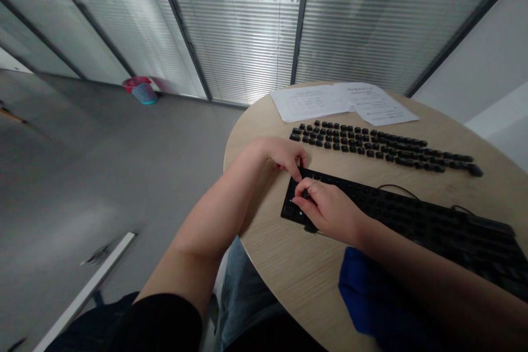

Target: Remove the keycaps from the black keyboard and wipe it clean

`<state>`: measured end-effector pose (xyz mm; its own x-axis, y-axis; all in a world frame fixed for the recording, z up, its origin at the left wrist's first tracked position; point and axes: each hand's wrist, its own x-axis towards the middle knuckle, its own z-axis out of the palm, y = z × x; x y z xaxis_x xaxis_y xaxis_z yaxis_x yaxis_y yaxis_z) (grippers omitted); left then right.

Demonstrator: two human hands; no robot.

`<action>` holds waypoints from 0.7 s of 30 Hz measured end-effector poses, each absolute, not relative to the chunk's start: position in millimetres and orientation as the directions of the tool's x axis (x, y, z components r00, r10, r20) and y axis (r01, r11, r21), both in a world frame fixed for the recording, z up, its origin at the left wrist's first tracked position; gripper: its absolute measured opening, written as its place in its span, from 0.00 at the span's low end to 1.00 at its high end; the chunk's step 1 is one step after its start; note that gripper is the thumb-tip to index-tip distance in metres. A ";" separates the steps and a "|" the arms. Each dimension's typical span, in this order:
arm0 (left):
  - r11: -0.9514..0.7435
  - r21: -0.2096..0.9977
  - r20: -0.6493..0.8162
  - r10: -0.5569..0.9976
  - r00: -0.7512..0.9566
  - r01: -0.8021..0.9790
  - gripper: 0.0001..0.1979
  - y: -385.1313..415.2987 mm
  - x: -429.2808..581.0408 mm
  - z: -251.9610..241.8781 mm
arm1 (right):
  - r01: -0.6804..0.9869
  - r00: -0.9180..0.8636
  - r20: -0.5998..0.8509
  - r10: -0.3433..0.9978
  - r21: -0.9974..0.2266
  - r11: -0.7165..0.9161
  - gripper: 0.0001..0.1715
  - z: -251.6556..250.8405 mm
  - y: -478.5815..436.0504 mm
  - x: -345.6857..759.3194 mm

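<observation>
A black keyboard (416, 220) lies across a round wooden table (297, 275). My left hand (280, 155) rests at the keyboard's far left corner, fingers curled down onto its edge. My right hand (330, 209) sits on the keyboard's left end, fingers pinched together over a small dark thing that looks like a keycap. Behind the keyboard, several loose black keycaps (379, 146) are laid out in rows on the table.
Two printed paper sheets (342, 102) lie at the table's far edge. A blue cloth (371, 302) lies at the near edge under my right forearm. A pink and blue basket (141, 89) stands on the grey floor by the glass wall with blinds.
</observation>
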<state>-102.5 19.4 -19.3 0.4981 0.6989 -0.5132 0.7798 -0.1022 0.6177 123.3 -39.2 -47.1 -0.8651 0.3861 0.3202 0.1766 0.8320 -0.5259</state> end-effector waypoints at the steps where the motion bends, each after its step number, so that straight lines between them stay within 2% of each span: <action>1: -0.101 0.618 -0.514 0.699 0.498 0.780 0.26 19.1 -102.4 -19.0 | 0.164 -0.856 0.347 0.383 -0.520 0.838 0.08 -49.4 -39.1 124.0; 11: -0.099 0.611 -0.517 0.702 0.490 0.786 0.25 17.5 -101.4 -17.5 | 0.104 -0.776 0.512 0.367 -0.470 0.876 0.09 -57.3 -41.5 127.8; 17: -0.099 0.586 -0.526 0.708 0.471 0.804 0.27 17.5 -100.0 -16.4 | 0.106 -0.740 0.563 0.368 -0.443 0.890 0.08 -58.8 -41.9 128.6; 21: -0.119 0.565 -0.522 0.715 0.466 0.816 0.26 17.3 -98.2 -15.4 | 0.123 -0.730 0.552 0.403 -0.474 0.872 0.06 -57.3 -42.9 129.0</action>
